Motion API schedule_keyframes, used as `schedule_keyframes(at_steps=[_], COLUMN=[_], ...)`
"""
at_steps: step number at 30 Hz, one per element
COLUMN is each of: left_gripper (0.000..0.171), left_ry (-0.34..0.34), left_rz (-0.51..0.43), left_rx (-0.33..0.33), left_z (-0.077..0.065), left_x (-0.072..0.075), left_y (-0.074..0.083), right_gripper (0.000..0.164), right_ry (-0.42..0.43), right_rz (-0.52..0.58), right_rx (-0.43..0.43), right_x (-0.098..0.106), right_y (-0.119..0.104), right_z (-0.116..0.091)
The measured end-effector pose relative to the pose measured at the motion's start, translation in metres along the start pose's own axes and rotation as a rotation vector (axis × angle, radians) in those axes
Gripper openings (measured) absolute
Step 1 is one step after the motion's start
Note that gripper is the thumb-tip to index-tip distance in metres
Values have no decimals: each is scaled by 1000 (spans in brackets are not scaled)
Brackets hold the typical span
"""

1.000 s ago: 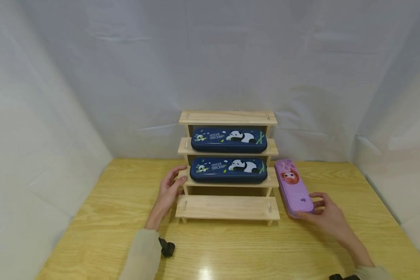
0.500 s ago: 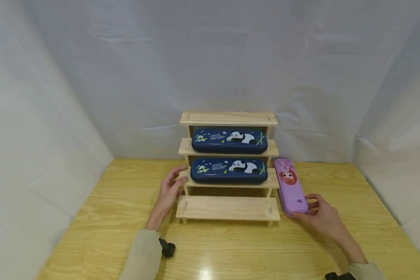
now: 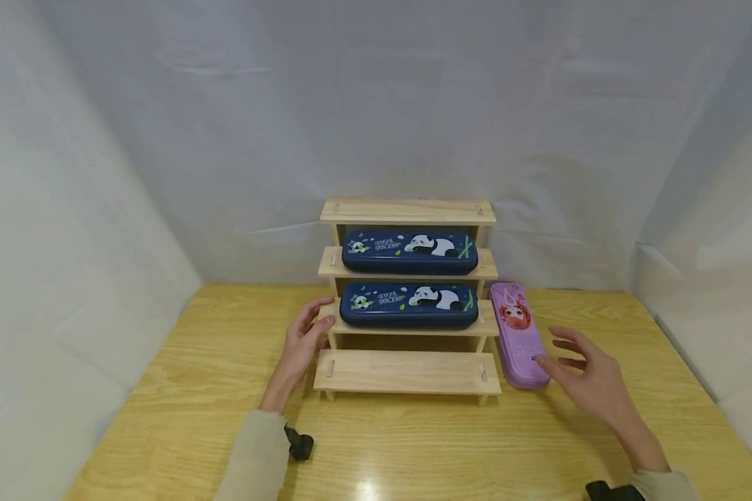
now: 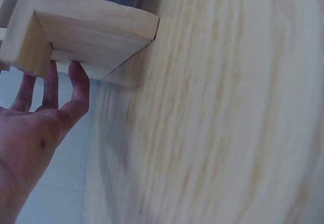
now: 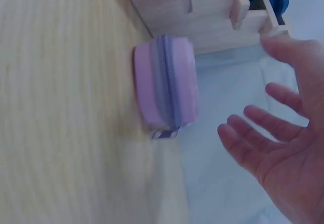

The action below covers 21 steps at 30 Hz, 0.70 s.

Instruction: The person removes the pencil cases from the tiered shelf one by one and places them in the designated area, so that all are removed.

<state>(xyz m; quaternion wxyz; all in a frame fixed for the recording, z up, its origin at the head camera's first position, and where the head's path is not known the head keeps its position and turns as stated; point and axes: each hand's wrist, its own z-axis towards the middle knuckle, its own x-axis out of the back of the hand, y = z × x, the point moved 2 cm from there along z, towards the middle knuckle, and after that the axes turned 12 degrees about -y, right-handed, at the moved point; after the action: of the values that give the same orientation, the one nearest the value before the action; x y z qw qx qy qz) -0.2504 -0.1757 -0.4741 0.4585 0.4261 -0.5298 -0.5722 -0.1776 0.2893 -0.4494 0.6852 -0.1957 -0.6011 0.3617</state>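
Left hand (image 3: 301, 342) grips the rack (image 3: 407, 372); right hand (image 3: 595, 379) spreads empty beside a purple case (image 3: 519, 341), zipper (image 5: 167, 75) seen only from right wrist.

Three pencil cases (image 3: 409, 261), one wooden rack (image 3: 407, 332), two hands (image 3: 301, 341)

The cases came to two navy cases (image 3: 409, 319) and one purple case (image 3: 523, 342), the navy lids carrying one large panda (image 3: 435, 246) apiece and the purple lid one red-haired figure (image 3: 517, 317). The rack counted four boards (image 3: 407, 371), two of them bearing one case each. There was one left hand (image 4: 30, 138) and one right hand (image 3: 592, 379), along with two sleeves (image 3: 253, 452) and two black wrist devices (image 3: 299, 443). The left wrist view showed three fingers (image 4: 79, 82) plainly; the right wrist view showed four fingers (image 5: 276, 124) and one thumb (image 5: 292, 51), and one zip (image 5: 168, 77) on the purple case. One counter (image 3: 407, 445) lay under it all, within three pale sheet walls (image 3: 413, 104).
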Motion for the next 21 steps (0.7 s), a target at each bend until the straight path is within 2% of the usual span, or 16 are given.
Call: schedule_keyframes(at_steps=[6,12,21], left_gripper=[38,38,38], left_ry=[0,-1,-7], left_rz=[13,-4,-21], left_rx=[7,-7,-18], left_z=[-1,0,0], left_x=[1,1,0], left_y=[0,-1,-1], right_gripper=[51,48,55], right_ry=[16,-16,-17], right_rz=[9,43,18], right_rx=[97,174,181], right_x=[-5,-15,-26], right_y=[-19,-35,-51], right_z=[7,19,35])
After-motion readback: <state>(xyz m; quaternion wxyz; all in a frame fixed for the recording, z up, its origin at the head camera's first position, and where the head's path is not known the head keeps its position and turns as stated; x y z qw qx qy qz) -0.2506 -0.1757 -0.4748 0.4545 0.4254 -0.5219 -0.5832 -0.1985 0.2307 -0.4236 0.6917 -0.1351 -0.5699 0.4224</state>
